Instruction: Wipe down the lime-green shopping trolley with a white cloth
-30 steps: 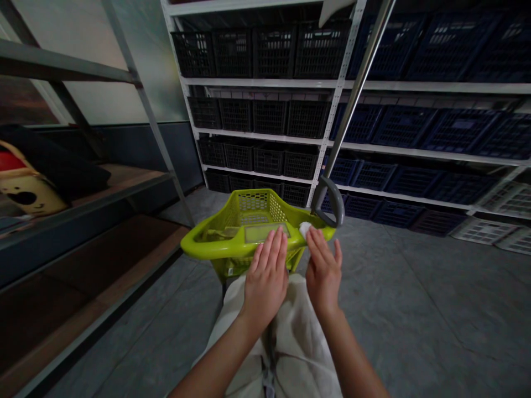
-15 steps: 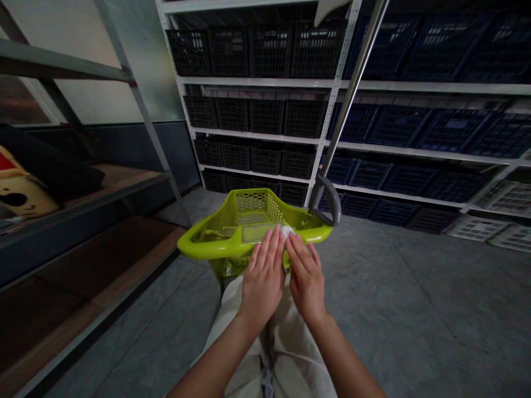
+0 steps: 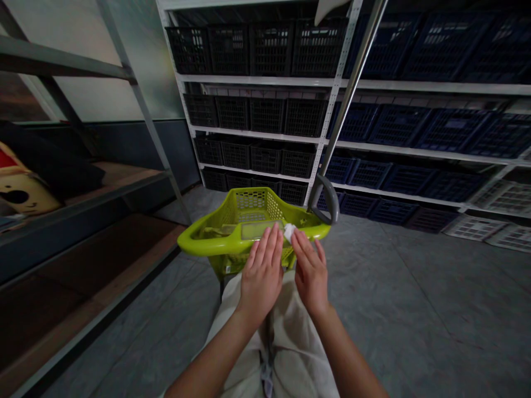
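Head view: a lime-green plastic basket [image 3: 199,243] sat ahead of the person's lap. The left hand [image 3: 261,276], open and empty, hung over its near rim; beside it, the right hand [image 3: 310,271], fingers loosely spread, met a small white wad [image 3: 289,232] on that rim, any grip unclear.

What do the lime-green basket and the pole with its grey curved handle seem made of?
The lime-green basket: glossy moulded plastic, by its sheen and lattice walls. The pole: probably steel or aluminium, from its metallic highlight. The grey handle: matte plastic or rubber, unclear.
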Tool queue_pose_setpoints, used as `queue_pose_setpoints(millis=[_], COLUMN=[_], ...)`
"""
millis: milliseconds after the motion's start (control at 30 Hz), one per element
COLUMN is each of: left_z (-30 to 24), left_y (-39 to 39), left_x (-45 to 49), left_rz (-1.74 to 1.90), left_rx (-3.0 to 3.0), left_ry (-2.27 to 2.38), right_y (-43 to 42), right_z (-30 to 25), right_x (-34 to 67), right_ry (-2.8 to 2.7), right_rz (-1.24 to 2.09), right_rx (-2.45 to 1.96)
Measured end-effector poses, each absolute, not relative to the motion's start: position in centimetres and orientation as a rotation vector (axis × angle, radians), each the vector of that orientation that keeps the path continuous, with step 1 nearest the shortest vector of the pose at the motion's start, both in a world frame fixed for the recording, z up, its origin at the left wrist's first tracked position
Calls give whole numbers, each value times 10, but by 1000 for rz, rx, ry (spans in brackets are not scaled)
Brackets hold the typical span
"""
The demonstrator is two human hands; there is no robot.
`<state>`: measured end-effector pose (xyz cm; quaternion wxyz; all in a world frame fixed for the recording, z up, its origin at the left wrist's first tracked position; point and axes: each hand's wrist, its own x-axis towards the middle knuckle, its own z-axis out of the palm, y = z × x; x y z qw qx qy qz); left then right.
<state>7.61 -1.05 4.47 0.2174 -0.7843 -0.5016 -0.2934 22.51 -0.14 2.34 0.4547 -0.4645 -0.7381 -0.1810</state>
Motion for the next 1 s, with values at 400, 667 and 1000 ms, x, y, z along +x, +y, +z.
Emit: queue_pose_setpoints(millis=[400, 667, 1000], left_z=[46, 46, 47], left_y=[-13, -11, -12], left_x=[77, 77, 75], left_rz=[-817, -823, -818], left_rx=[-2156, -2171, -2171], left_ry=[-1387, -1386, -1381], right_y=[0, 12, 13], right_z=[21, 18, 14], right_x=[226, 240, 247], right_ry=[-1821, -1499, -1486], right_rz=[-483, -587, -613], right_rx=[-1113, -1301, -1290])
